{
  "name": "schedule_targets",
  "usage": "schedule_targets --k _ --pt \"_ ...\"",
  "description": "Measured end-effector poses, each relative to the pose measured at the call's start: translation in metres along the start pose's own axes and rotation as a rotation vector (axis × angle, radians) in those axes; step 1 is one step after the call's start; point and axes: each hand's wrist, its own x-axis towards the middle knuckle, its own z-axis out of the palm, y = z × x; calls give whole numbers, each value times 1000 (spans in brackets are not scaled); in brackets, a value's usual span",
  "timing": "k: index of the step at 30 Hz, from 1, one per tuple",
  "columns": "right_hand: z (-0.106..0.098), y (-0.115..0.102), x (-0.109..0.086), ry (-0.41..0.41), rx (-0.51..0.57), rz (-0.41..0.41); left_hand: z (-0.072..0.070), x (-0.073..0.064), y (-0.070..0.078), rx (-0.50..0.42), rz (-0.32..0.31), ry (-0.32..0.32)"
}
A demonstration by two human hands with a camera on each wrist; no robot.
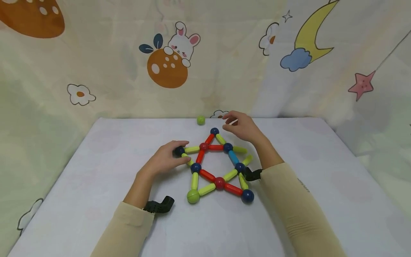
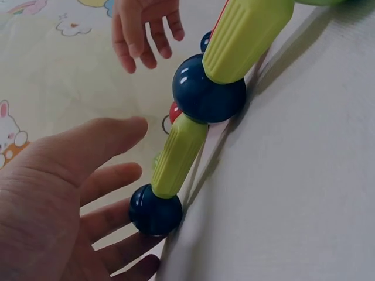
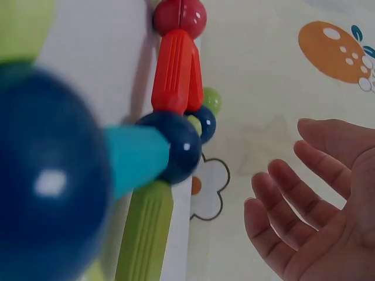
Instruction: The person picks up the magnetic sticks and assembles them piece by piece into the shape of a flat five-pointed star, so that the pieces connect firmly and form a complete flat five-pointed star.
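A flat star-like frame of magnetic rods and balls lies on the table. Its leftmost dark blue ball [image 1: 178, 151] sits at the fingers of my left hand [image 1: 165, 157]; in the left wrist view, the fingers lie behind that ball [image 2: 155, 211] and the thumb stands apart from it. My right hand [image 1: 242, 125], fingers loosely bent and holding nothing, hovers beyond the frame's upper right, near the top blue ball [image 1: 214, 131]. Two light green rods, an upper one [image 1: 239, 149] and a lower one [image 1: 247, 159], point outward on the right with no ball between their tips.
A loose green ball [image 1: 201, 120] lies at the table's back edge. Behind it hangs a printed cloth [image 1: 224, 71] with a rabbit and a moon. Both sleeves end in dark wrist mounts, the right one [image 1: 253, 174] close to the frame's blue ball [image 1: 239, 167].
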Motion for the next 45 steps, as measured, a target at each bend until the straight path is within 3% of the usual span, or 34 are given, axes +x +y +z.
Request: schedule_targets --k 9,17,26,33,39,45 --pt "24 -22 38 -23 13 4 -4 -1 -13 -25 -6 99" --pt "40 -22 60 -24 -10 21 0 2 -13 -3 -26 120" --pt "55 -24 81 -47 -125 8 -2 1 -14 35 -46 160" --pt "63 -22 94 -85 -166 72 1 4 -18 33 -18 146" --pt "66 -21 95 -150 -221 130 3 4 -16 19 -24 171" --pt "72 -22 93 -181 -287 147 3 4 -18 18 -31 158"
